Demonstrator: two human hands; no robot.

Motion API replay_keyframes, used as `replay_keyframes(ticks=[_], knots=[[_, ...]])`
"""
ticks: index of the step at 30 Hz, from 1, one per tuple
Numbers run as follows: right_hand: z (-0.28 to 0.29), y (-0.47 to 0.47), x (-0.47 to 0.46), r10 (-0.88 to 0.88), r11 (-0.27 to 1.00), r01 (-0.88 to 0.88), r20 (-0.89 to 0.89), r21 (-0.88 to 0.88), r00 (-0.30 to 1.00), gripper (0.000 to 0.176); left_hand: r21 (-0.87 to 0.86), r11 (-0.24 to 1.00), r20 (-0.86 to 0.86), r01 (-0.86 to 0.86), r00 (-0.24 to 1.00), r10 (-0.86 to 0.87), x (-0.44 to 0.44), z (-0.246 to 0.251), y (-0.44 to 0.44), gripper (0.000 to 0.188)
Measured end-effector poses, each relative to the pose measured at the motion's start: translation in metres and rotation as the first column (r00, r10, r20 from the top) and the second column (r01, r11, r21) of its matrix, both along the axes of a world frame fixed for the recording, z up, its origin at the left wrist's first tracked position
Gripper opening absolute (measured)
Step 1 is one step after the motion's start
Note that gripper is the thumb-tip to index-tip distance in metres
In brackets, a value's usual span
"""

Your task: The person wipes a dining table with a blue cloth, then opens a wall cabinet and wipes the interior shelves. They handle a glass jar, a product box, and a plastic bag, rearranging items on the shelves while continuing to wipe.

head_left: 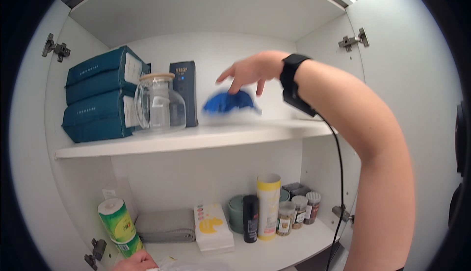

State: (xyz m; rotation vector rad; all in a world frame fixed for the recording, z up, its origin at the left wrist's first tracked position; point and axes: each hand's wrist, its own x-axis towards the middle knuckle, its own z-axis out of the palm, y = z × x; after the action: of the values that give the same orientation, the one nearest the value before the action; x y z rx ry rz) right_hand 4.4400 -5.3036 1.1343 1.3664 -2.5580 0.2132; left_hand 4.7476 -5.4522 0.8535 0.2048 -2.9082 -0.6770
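Observation:
My right hand (254, 72), with a black band and cable at the wrist, reaches over the upper shelf (228, 133) of a white cabinet. A blurred blue item (232, 102), perhaps a cloth or bag, is just under its fingertips; whether they grip it cannot be told. To its left stand a dark narrow box (189, 94) and a glass pitcher (165, 109) with a wooden lid. At the bottom edge, my left hand (134, 261) has curled fingers beside something white, partly cut off, in front of the green-wrapped rolls (117, 221).
Two teal boxes (92, 116) are stacked at the upper left. The lower shelf holds a folded grey cloth (165, 225), a tissue pack (213, 230), a black bottle (250, 219), a tall yellow-and-white canister (268, 208) and several spice jars (286, 219). Open doors (397, 68) flank the cabinet.

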Motion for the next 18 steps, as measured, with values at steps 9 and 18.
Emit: replay_keyframes(ticks=[9, 18], knots=[[-0.018, -0.039, -0.040, -0.066, 0.921, -0.116, 0.442, 0.372, 0.895, 0.055, 0.075, 0.997, 0.038, -0.022, 0.999, 0.019, -0.021, 0.001, -0.017, 0.038], [-0.020, -0.039, -0.060, -0.086, 0.927, -0.058, 0.358, 0.372, 0.930, 0.057, -0.026, 0.997, -0.028, 0.077, 0.997, -0.078, -0.028, -0.004, -0.023, 0.035]])
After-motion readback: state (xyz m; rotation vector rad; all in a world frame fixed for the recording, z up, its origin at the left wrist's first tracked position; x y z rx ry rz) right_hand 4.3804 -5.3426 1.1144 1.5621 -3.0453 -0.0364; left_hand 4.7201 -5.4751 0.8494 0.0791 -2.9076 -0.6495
